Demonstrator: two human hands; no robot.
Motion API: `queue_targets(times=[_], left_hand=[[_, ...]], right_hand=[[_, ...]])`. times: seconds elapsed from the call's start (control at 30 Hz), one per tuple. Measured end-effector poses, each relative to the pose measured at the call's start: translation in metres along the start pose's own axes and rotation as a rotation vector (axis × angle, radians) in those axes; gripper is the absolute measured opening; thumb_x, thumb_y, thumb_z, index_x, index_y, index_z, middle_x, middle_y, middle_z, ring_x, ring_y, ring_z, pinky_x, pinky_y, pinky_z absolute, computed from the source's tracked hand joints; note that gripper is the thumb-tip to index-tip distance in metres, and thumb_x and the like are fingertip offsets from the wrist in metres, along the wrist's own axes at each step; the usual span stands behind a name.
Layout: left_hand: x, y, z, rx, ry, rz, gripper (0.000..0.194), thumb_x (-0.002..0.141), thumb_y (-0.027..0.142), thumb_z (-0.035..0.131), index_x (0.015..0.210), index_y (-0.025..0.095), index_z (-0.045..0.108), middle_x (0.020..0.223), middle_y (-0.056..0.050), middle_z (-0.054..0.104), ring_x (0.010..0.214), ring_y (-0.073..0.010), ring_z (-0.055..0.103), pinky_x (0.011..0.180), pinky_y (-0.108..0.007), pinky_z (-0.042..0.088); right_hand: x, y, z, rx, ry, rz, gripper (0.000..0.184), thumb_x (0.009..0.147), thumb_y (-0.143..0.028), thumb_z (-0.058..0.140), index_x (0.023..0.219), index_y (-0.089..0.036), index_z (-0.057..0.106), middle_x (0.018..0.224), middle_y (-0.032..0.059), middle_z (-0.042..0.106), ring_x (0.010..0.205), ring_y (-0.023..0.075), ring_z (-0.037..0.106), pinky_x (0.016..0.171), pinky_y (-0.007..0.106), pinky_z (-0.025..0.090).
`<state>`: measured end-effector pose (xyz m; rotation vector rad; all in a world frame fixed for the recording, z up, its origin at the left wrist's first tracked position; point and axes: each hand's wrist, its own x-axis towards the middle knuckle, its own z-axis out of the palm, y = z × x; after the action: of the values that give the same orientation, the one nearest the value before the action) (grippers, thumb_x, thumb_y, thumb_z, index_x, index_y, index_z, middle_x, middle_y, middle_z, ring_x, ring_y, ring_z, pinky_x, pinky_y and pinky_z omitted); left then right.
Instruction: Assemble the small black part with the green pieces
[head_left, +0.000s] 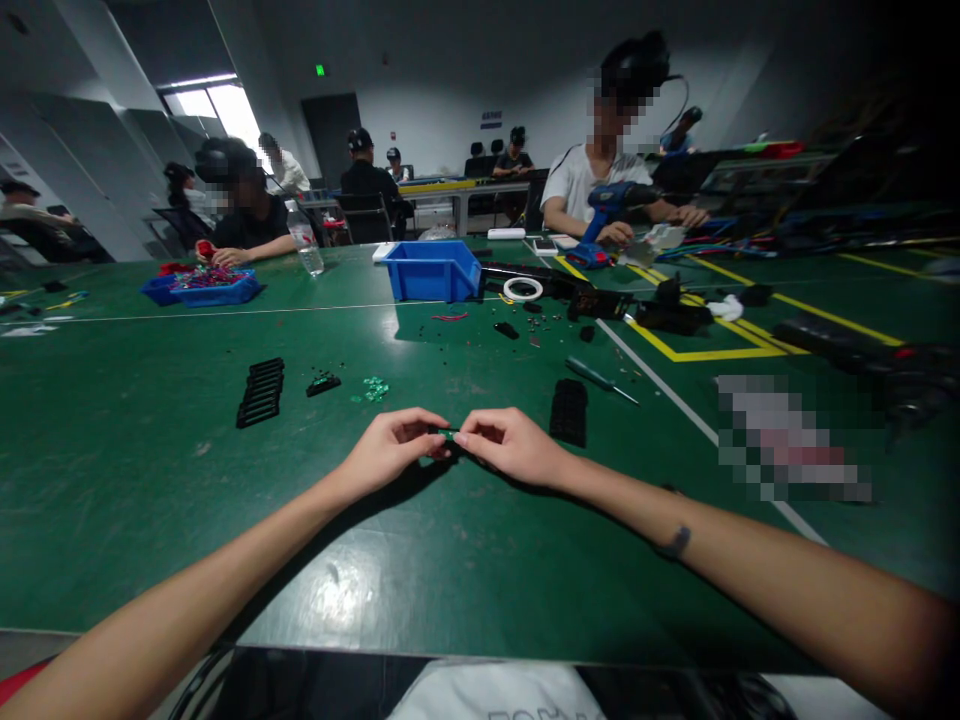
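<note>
Between my two hands is a small green circuit board [448, 434] with a dark edge, held just above the table. My left hand [394, 440] pinches its left end between thumb and fingers. On the other end, my right hand [514, 443] closes its thumb and fingertips. Much of the piece is hidden by the fingers. Beyond my left hand lie a pile of small green pieces [373, 389], a black part [323, 383] with green bits on it, and a row of black strips [261, 392]. A black ribbed block [568, 411] rests beyond my right hand.
A screwdriver [601, 380] lies behind the black block. Farther back stand a blue bin [433, 273], a white tape ring [523, 289], a blue cordless drill [604, 220] and a water bottle [304, 240]. Co-workers sit across the green table [187, 540], one by blue trays [217, 290] of wires.
</note>
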<state>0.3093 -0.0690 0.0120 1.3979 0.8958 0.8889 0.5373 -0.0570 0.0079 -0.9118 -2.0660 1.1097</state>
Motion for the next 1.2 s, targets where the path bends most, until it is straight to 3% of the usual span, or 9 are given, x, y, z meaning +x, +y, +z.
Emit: queue_targets(times=[0.2,0.33,0.43,0.87,1.2], left_hand=[[-0.0015,0.0013,0.0031,-0.113,0.02,-0.036,0.036,0.083,0.031,0.079,0.11,0.01,0.069,0.092,-0.01,0.078,0.086,-0.019,0.075,0.089,-0.035,0.057],[-0.0023,0.0006,0.003,-0.119,0.014,-0.009,0.035,0.084,0.031,0.078,0.112,0.011,0.07,0.094,-0.009,0.077,0.086,-0.018,0.074,0.088,-0.033,0.056],[-0.0028,0.0006,0.0038,-0.089,-0.015,-0.003,0.034,0.084,0.031,0.077,0.112,0.011,0.071,0.094,-0.008,0.076,0.084,-0.0164,0.072,0.087,-0.031,0.056],[-0.0032,-0.0026,0.0046,-0.1,-0.102,0.025,0.036,0.088,0.033,0.074,0.116,0.013,0.065,0.101,-0.01,0.074,0.089,-0.0184,0.074,0.088,-0.034,0.057],[-0.0028,-0.0012,0.0039,-0.049,-0.101,-0.009,0.039,0.089,0.041,0.072,0.113,0.011,0.066,0.094,-0.011,0.075,0.079,-0.0189,0.075,0.077,-0.03,0.057]], right_hand=[[0.0022,-0.0028,-0.0002,0.093,0.151,0.046,0.032,0.091,-0.048,0.066,0.087,-0.018,0.057,0.071,-0.0017,0.055,0.061,0.0113,0.05,0.056,0.024,0.038],[0.0016,-0.0029,0.0002,0.161,0.028,0.035,0.036,0.09,-0.045,0.068,0.11,-0.017,0.056,0.08,0.0003,0.061,0.066,0.0125,0.056,0.06,0.025,0.043],[0.0006,-0.0029,0.0002,0.104,-0.024,0.046,0.033,0.09,-0.043,0.067,0.108,-0.016,0.061,0.076,-0.0006,0.059,0.064,0.0113,0.052,0.058,0.024,0.04],[0.0012,-0.0022,0.0002,0.121,0.013,0.046,0.031,0.089,-0.044,0.068,0.1,-0.016,0.064,0.076,-0.0002,0.059,0.066,0.0125,0.052,0.059,0.025,0.041],[-0.0007,-0.001,-0.001,0.077,0.013,0.036,0.031,0.09,-0.045,0.067,0.102,-0.017,0.064,0.077,-0.0005,0.058,0.065,0.0124,0.051,0.057,0.025,0.039]])
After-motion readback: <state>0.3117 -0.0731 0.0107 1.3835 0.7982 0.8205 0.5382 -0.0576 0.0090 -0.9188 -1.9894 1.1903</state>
